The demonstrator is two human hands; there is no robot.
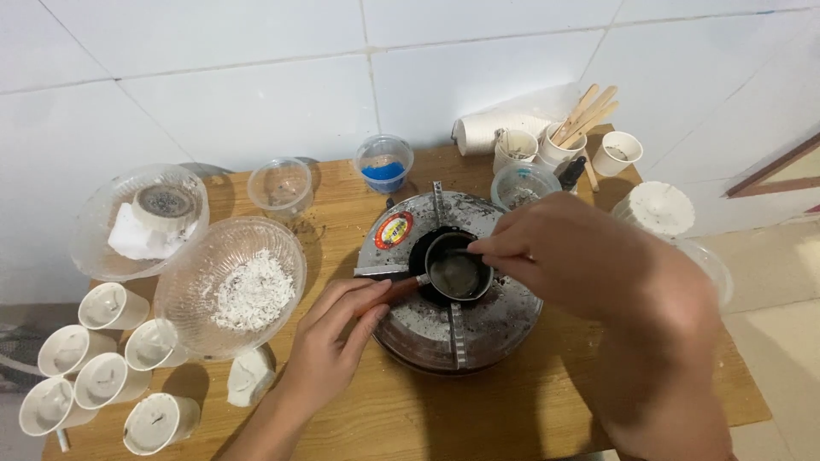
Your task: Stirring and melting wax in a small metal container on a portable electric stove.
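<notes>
A small metal pot (458, 271) with greyish liquid sits on the burner of a round, soot-marked stove (495, 320) in the middle of the wooden table (478, 418). My left hand (329, 341) grips the pot's reddish handle (395, 294) from the left. My right hand (581, 256) reaches in from the right, fingertips pinched at the pot's far rim; whatever thin thing they hold is too small to make out.
A clear bowl of white flakes (239, 286) stands left of the stove. Several white paper cups (94, 367) with wicks cluster at the front left. Behind are a tub of blue powder (383, 162), an empty tub (280, 185), cups with wooden sticks (568, 141) and a paper roll (487, 128).
</notes>
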